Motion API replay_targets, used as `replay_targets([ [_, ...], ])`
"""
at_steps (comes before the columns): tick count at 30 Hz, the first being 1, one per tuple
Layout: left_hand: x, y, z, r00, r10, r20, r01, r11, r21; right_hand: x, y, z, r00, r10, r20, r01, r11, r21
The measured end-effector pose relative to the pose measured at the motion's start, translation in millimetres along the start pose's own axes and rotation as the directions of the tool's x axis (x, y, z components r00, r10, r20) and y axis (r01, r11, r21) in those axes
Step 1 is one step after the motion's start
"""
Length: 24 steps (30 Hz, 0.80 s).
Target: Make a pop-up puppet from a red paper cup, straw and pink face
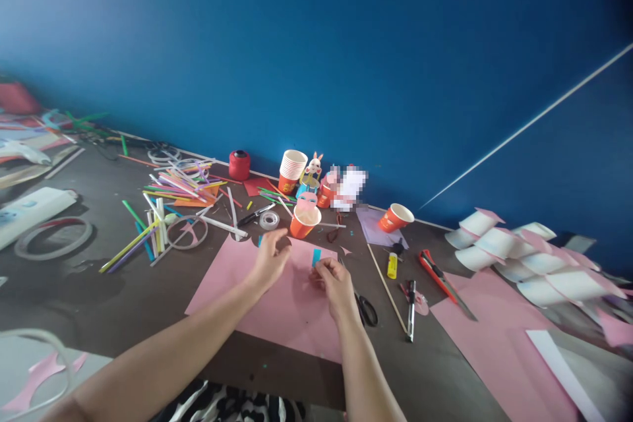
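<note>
My right hand is over a pink sheet, with thumb and forefinger pinched on a small blue paper strip. My left hand hovers above the sheet's far left part, its curled fingers apart from the thumb and nothing seen between them. Behind its knuckles a second blue bit shows; whether it touches the hand I cannot tell. Just past the sheet's far edge stands an orange paper cup with a pink cut-out figure at its rim.
Black scissors lie right of the sheet, near a wooden stick, a marker and a red utility knife. A tape roll, stacked cups and colored sticks are behind. White paper rolls sit far right.
</note>
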<state>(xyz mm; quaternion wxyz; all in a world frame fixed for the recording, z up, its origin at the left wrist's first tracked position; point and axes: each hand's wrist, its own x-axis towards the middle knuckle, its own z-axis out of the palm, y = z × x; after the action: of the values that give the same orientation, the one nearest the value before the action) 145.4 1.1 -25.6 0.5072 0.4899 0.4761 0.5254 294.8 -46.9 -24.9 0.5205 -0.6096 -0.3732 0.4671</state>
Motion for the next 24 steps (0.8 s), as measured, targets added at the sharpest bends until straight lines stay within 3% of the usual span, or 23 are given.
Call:
replay_targets([
  [2, -3.9, 7.6, -1.6, 0.964, 0.254, -0.075, -0.242, 0.960, 0.139, -1.4, -2.3, 0.6, 1.000, 0.001, -0.019, -0.001, 1.000, -0.005],
  [4, -12.0, 11.7, 1.2, 0.959, 0.282, 0.038, -0.284, 0.947, 0.151, -3.0, -4.3, 1.1, 0.999, -0.022, -0.024, 0.022, 1.000, -0.016],
  [6, -20.4, 11.4, 7.4, 0.964, 0.082, 0.254, -0.105, 0.991, 0.078, -4.2, -5.4, 1.6, 0.998, -0.058, 0.004, 0.058, 0.998, -0.017],
  [8, -26.0, 8.7, 13.5, 0.917, -0.093, 0.389, 0.100, 0.995, 0.003, -5.0, -5.3, 2.1, 0.995, -0.088, 0.050, 0.089, 0.996, -0.006],
  [12, -26.7, 4.9, 17.1, 0.875, -0.201, 0.441, 0.286, 0.949, -0.134, -5.5, -3.2, 3.3, 0.984, -0.139, 0.114, 0.140, 0.990, -0.001],
  [17, -21.3, 6.7, 13.6, 0.875, -0.261, 0.407, 0.363, 0.911, -0.196, -5.7, -3.2, 4.7, 0.972, -0.180, 0.148, 0.188, 0.981, -0.043],
  [24, -19.6, 6.2, 14.0, 0.885, -0.258, 0.387, 0.342, 0.925, -0.165, -6.8, -6.7, 5.0, 0.973, -0.188, 0.135, 0.196, 0.979, -0.054],
])
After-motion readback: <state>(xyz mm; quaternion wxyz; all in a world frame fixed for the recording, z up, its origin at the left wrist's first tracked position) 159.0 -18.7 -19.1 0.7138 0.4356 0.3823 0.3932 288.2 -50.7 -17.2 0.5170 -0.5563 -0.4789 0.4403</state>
